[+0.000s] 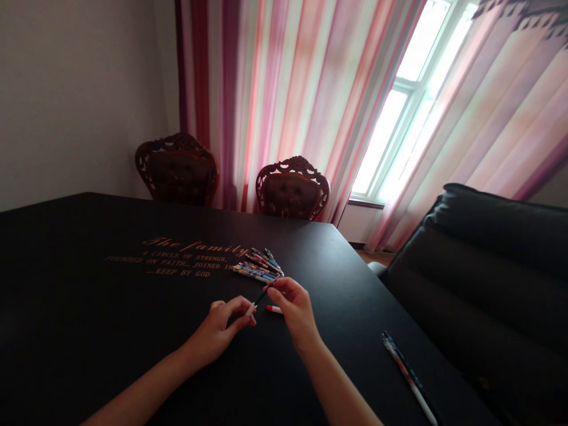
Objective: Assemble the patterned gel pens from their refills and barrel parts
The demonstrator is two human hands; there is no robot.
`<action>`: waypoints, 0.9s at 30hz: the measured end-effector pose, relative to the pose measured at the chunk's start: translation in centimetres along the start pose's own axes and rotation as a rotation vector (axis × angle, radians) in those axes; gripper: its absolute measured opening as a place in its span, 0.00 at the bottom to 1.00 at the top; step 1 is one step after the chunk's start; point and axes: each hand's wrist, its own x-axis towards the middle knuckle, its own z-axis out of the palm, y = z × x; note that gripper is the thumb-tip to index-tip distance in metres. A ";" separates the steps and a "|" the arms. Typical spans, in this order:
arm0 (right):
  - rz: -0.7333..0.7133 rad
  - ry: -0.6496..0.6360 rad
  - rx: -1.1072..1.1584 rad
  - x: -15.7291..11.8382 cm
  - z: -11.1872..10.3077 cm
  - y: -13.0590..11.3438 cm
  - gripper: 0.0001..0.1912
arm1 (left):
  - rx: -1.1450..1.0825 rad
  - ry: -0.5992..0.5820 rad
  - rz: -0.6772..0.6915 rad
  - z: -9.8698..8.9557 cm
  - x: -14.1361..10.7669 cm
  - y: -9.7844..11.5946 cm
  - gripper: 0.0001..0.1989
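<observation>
My left hand (pixel 222 325) pinches a short whitish pen part (pixel 251 309) between thumb and fingers. From it a thin dark rod (pixel 261 297), like a pen refill, slants up to my right hand (pixel 296 307), whose thumb and fingertips are closed on its upper end. The two pieces meet or nearly meet; whether they are joined is too small to tell. Partly behind my right hand lies a white pen part with a red end (pixel 274 309). Just beyond the hands, several pens (pixel 257 269) with patterned barrels are heaped on the black table (pixel 110 331).
Near the table's right edge, a few pens (pixel 408 376) lie side by side. Two carved chairs (pixel 293 192) stand at the far side, before striped curtains (pixel 302 89). A black leather seat (pixel 488 278) is close on the right. Gold lettering (pixel 186 257) marks the tabletop.
</observation>
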 end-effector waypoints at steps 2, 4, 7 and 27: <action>-0.007 -0.002 -0.023 0.0 0.1 0.1 0.11 | 0.002 0.003 -0.001 0.0 0.0 0.0 0.10; -0.040 0.008 -0.062 0.0 0.1 0.3 0.11 | 0.009 0.001 -0.005 0.0 0.0 0.1 0.11; -0.102 0.024 -0.142 0.1 0.0 0.4 0.10 | 0.007 -0.015 -0.015 0.0 0.0 0.3 0.11; -0.148 -0.042 -0.246 -0.1 0.3 0.7 0.09 | -0.289 -0.058 0.027 1.0 0.0 -1.4 0.12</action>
